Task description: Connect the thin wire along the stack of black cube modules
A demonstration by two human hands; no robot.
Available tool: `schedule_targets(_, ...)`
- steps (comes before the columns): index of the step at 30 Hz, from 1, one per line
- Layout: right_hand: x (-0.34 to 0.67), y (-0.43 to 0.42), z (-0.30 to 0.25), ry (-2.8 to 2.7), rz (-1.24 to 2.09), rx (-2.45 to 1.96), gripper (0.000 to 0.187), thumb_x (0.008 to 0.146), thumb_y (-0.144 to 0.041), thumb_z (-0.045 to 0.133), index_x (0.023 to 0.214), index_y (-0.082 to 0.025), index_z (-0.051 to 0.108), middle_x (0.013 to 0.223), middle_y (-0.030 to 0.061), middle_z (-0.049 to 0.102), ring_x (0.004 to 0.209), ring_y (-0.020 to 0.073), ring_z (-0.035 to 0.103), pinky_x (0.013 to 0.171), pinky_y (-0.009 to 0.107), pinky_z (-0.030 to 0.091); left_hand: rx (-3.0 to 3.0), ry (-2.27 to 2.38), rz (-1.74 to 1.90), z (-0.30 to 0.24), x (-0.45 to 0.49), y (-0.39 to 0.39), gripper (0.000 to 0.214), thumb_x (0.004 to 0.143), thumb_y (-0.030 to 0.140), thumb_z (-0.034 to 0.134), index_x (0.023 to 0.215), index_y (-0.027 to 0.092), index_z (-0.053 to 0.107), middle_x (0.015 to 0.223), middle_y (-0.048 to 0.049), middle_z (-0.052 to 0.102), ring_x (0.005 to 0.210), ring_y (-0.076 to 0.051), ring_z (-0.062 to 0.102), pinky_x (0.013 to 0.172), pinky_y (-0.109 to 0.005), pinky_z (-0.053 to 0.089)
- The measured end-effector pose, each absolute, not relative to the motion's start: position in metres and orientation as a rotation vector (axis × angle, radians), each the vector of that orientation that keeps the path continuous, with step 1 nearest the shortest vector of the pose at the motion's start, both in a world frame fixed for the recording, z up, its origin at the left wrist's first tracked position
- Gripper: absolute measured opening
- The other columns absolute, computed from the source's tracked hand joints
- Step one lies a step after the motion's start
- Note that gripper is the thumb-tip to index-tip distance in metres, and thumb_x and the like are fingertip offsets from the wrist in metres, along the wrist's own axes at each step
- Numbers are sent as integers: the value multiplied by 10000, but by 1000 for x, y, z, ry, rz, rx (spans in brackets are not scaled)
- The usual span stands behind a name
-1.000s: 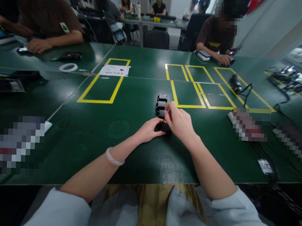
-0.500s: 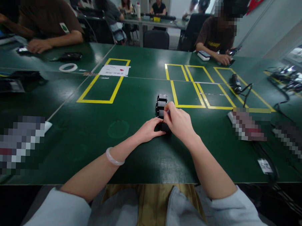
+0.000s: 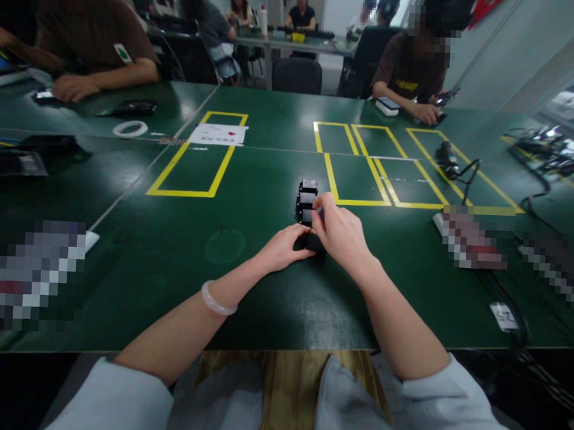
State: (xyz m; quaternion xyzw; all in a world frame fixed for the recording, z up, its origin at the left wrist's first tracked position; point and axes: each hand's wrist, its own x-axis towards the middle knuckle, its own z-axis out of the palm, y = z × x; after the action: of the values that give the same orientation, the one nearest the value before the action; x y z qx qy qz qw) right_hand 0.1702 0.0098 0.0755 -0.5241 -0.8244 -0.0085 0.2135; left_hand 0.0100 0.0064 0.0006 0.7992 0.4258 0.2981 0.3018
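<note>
A black segmented device (image 3: 307, 198), made of several blocky parts with grey upper faces, lies lengthwise on the green table (image 3: 264, 309) in front of me. My left hand (image 3: 283, 248) grips its near end, the thumb on the near side and the fingers bent round the left side. Over its right side, my right hand (image 3: 341, 233) is closed in a pinch, thumb and forefinger together. Whatever sits between those fingertips is too small and hidden to name. Part of the device's near half is covered by my hands.
Yellow tape outlines (image 3: 217, 174) mark the table ahead. A paper label (image 3: 219, 134) and a white tape roll (image 3: 129, 129) lie ahead left. On the right are a black cylindrical device (image 3: 447, 160) and cables (image 3: 540, 182). Two people sit across the table.
Both my hands and the black device keep nearly the same position. No clear movement shows.
</note>
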Motion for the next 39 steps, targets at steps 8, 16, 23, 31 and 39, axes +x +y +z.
schedule_targets(8,169,9,77,-2287,-30,-1484,221,951,-339,330,1008,-199,490,799,35,679,666,158,602,609,260,319,2136,1135,777,1,10,6,385,781,326,692,1119,172,591,1100,-81,626,1019,-250,597,902,-381,467)
schedule_targets(16,171,8,74,-2279,-71,-1407,244,951,-374,329,969,-197,496,757,21,658,649,151,584,622,265,321,2128,1132,786,-1,9,7,467,779,327,695,1206,192,561,1164,-85,610,1064,-256,585,939,-392,452)
schedule_targets(23,171,8,77,-2266,-67,-1411,191,938,-289,338,968,-191,498,787,24,666,655,143,583,619,265,309,2140,1137,771,-1,9,7,413,780,346,690,1145,181,588,1125,-86,620,1048,-261,587,918,-393,462)
schedule_targets(31,172,8,76,-2298,-94,-1420,284,962,-390,314,948,-193,518,740,29,663,649,152,578,640,267,313,2125,1131,782,0,10,6,418,779,328,691,1158,190,580,1146,-84,615,1059,-260,586,930,-394,457)
schedule_targets(39,170,7,77,-2276,-92,-1409,186,926,-282,358,970,-189,513,747,14,657,627,145,565,627,264,313,2127,1143,768,1,10,6,456,780,339,695,1187,176,569,1153,-92,615,1055,-259,586,932,-394,456)
